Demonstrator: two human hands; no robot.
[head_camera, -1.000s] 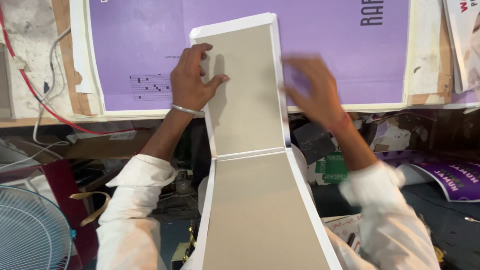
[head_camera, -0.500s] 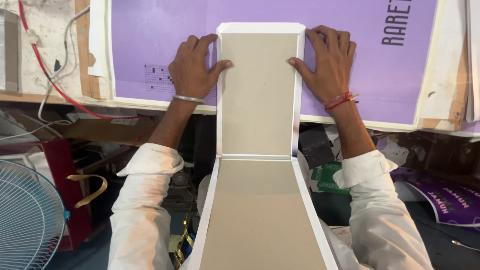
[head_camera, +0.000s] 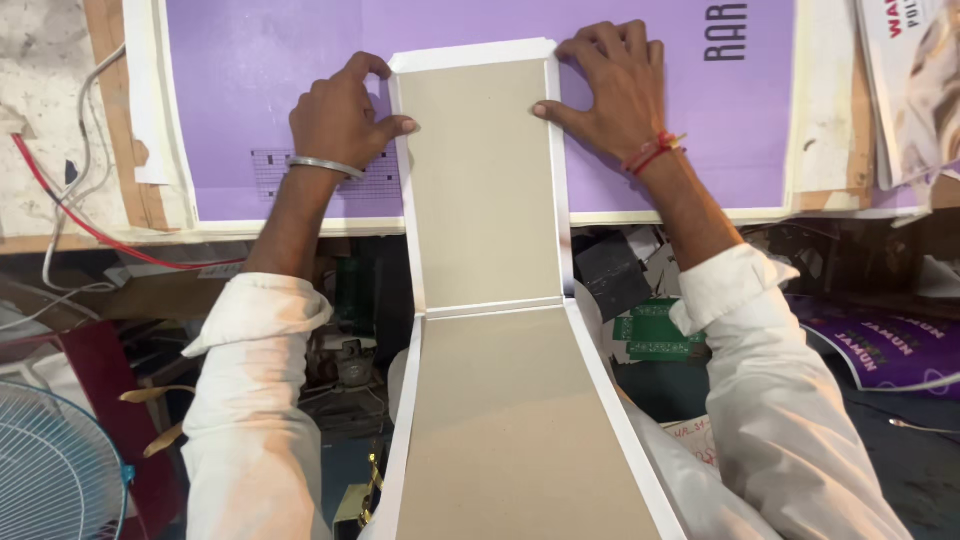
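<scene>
Grey cardboard panel with white edging lay flat between both hands on purple sheet, folded at a crease toward the person. Left hand open, thumb pressed on its left edge. Right hand open, fingers spread, thumb on right edge. Worktop beneath; fan below left hand.

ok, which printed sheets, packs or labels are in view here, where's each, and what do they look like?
Purple printed sheet: flat on the bench under both hands, white-bordered, dark lettering.
Grey board panel: centre, white-edged, unprinted, pressed by left hand and right hand.
Purple printed pack: lower right, white lettering.
White printed sheet: top right, curled.
</scene>
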